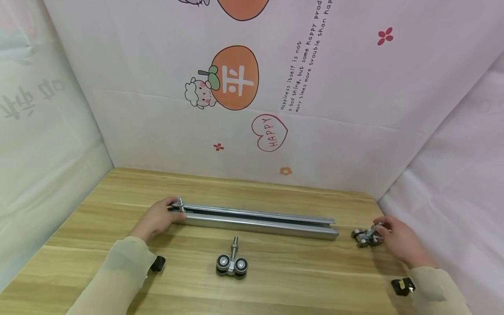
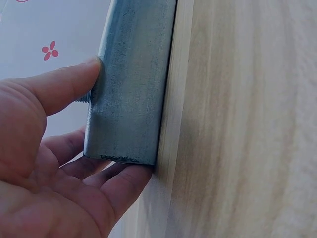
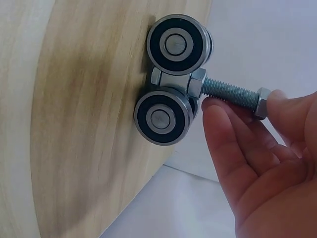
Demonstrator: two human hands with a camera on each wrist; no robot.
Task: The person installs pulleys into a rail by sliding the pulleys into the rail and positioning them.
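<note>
1. One metal track [image 1: 256, 221] lies across the table [image 1: 295, 280]; three roller trolleys show, one [image 1: 232, 264] lying loose in front of it.
2. The left hand [image 1: 155, 218] grips the track's left end.
3. The right hand [image 1: 399, 240] pinches the bolt of the right trolley [image 1: 364, 237], just off the track's right end.

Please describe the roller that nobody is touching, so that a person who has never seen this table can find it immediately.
Start from the long metal rail lying across the wooden table. Nearer the person than the middle of that rail stands a roller trolley, two black-and-silver wheels with a threaded bolt pointing up. Unlike the similar roller off the rail's right end, which the right hand touches, this one stands alone, untouched.
</note>
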